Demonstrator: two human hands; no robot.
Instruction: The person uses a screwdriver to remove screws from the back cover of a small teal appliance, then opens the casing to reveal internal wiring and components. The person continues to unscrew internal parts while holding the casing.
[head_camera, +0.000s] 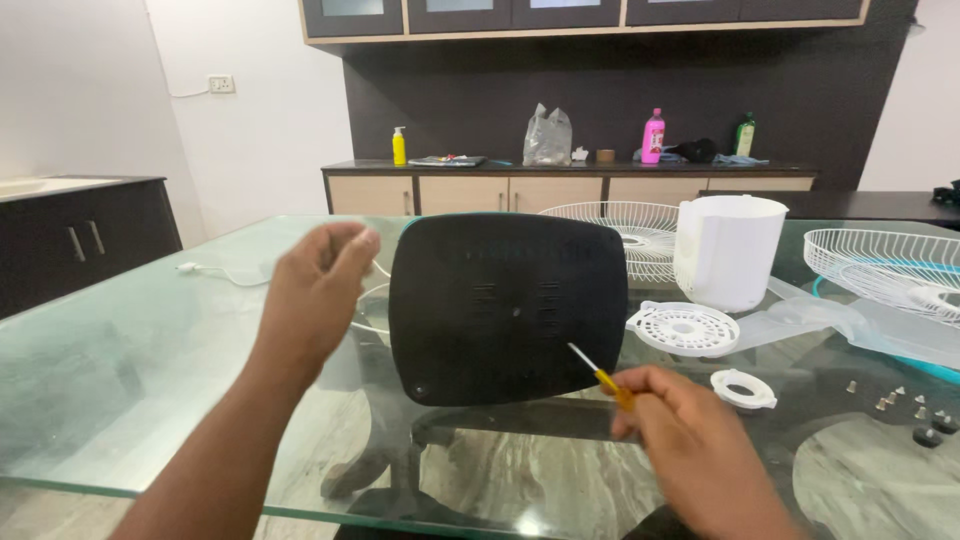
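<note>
A black rounded-square plastic panel (507, 305) with vent slots stands upright on the glass table (130, 370), its flat underside facing me. My right hand (690, 435) grips a small yellow-handled screwdriver (600, 375), whose metal tip touches the panel's lower right area. My left hand (318, 290) is raised to the left of the panel, fingers loosely curled and pinched together; whether it holds anything small cannot be made out. A white cord (225, 275) lies behind that hand.
Right of the panel lie a white round slotted disc (683, 328), a white ring (742, 388), a white plastic housing (728, 250), two white wire fan grilles (880, 265), clear plastic wrap and several loose screws (900, 400). Cabinets with bottles stand behind.
</note>
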